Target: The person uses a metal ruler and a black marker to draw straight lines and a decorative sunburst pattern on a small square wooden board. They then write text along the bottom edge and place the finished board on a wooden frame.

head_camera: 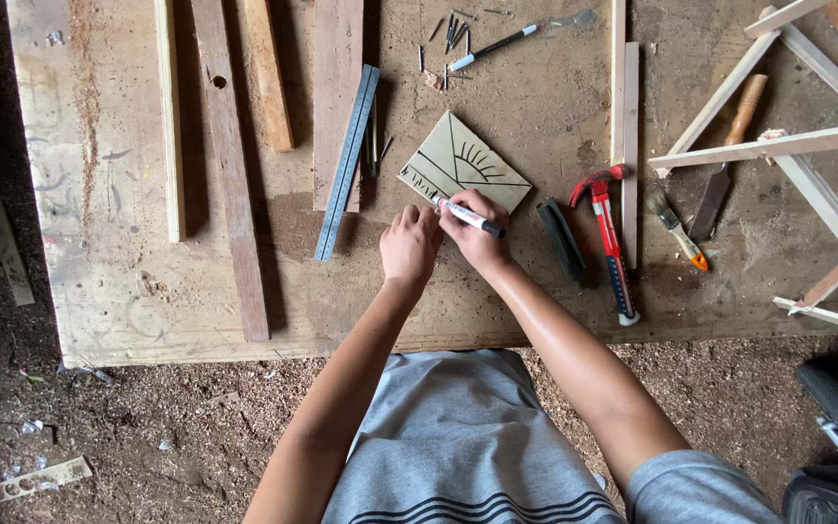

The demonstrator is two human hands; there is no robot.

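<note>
A small square wooden tile [467, 160] with black drawn lines lies on the plywood board [128, 291], turned like a diamond. My right hand [477, 233] grips a black-and-white marker [469, 217] whose tip touches the tile's near corner. My left hand [409, 245] rests beside it with fingers curled, its fingertips pressing the tile's lower edge.
A metal ruler [347, 160] and several wood strips [230, 165] lie to the left. To the right are a dark block [562, 240], a red-handled hammer [609, 233], a small brush [676, 228], a chisel [726, 160] and light wooden frames [807, 146]. Nails [451, 34] and another marker [492, 47] lie at the far edge.
</note>
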